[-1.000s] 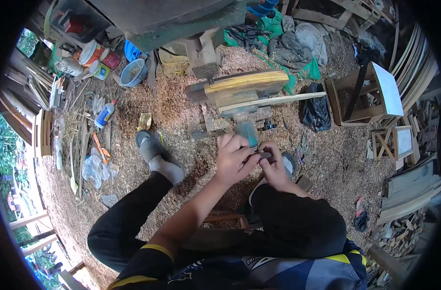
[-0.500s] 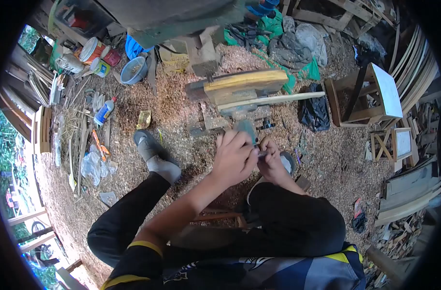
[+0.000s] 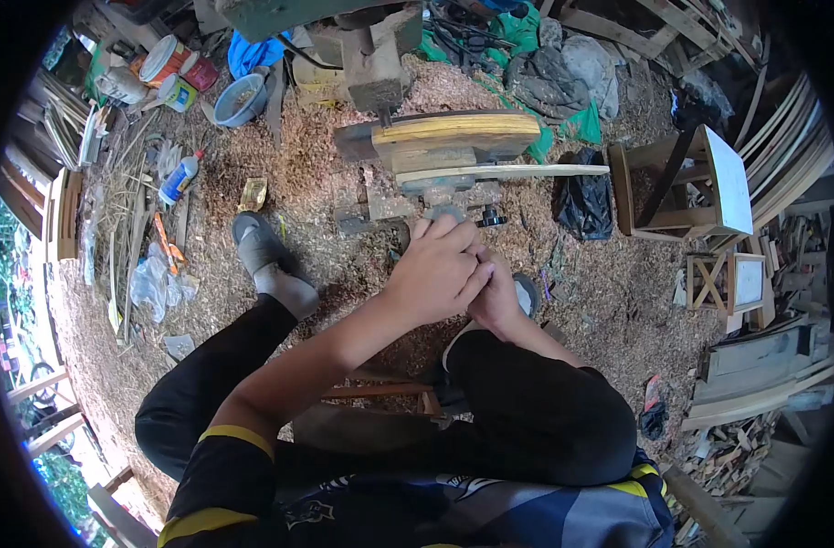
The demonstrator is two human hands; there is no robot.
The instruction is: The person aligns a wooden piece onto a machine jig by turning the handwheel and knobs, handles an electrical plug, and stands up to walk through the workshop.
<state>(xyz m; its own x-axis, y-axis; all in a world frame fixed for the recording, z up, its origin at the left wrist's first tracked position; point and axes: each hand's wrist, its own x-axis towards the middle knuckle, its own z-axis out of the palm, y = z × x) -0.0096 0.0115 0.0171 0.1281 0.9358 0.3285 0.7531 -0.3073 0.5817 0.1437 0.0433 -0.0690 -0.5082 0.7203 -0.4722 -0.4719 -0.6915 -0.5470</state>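
Both hands meet in front of the workpiece stand, over my right foot. My left hand [image 3: 435, 271] is closed, its fingers curled toward the right hand. Pressed against its fingertips is my right hand [image 3: 499, 300], also closed and partly covered. Whatever lies between them is hidden. A greyish rounded piece [image 3: 446, 214] shows just past the left knuckles; I cannot tell whether it is held. Beyond the hands, a curved wooden block [image 3: 463, 130] with a yellowish face lies above a long thin wooden strip [image 3: 536, 171]. A black knob [image 3: 492, 217] sits close to the fingers.
Wood shavings cover the ground. A large machine body [image 3: 371, 73] rises ahead. At left are a blue basin [image 3: 240, 100], paint cans [image 3: 176, 92] and a glue bottle [image 3: 179, 178]. A black plastic bag [image 3: 583, 208] and a wooden stool [image 3: 682, 187] stand to the right.
My hands have come closer together, and the small dark piece seen at the right fingertips is now hidden. The greenish piece beyond them shows less. The whole view has shifted slightly.
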